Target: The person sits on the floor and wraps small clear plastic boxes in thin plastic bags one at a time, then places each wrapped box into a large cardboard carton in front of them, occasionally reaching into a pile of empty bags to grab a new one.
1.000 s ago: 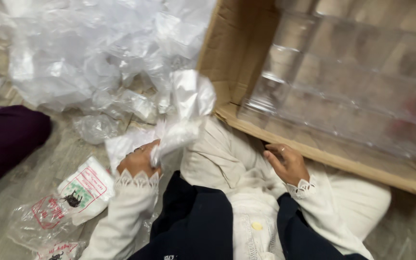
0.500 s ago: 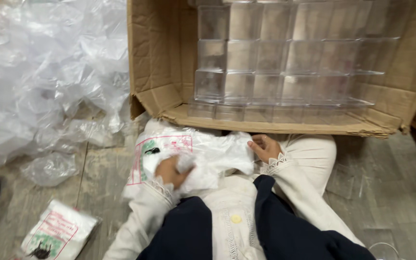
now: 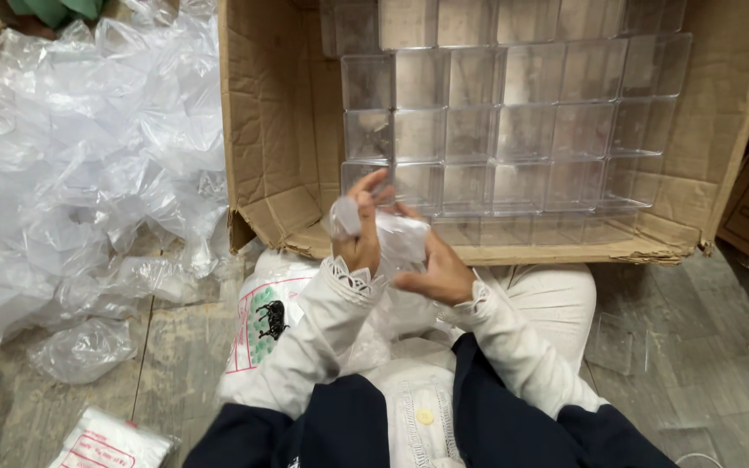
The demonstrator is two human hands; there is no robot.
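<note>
Both hands rose w/ clear bag [image 3: 396, 238]: left hand [image 3: 359, 230] & right hand [image 3: 431, 273] grip shut on it.

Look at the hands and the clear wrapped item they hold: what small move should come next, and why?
Probably peel the thin plastic wrap off the item. The left hand pinches the wrap's bunched top while the right hand cups it from below, and the cardboard box just ahead holds rows of bare clear cubes.

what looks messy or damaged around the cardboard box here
The brown cardboard box has a torn, bent front flap at its left corner. Left of it, crumpled clear plastic bags lie heaped on the floor. The clear plastic cubes inside are stacked neatly.
</note>
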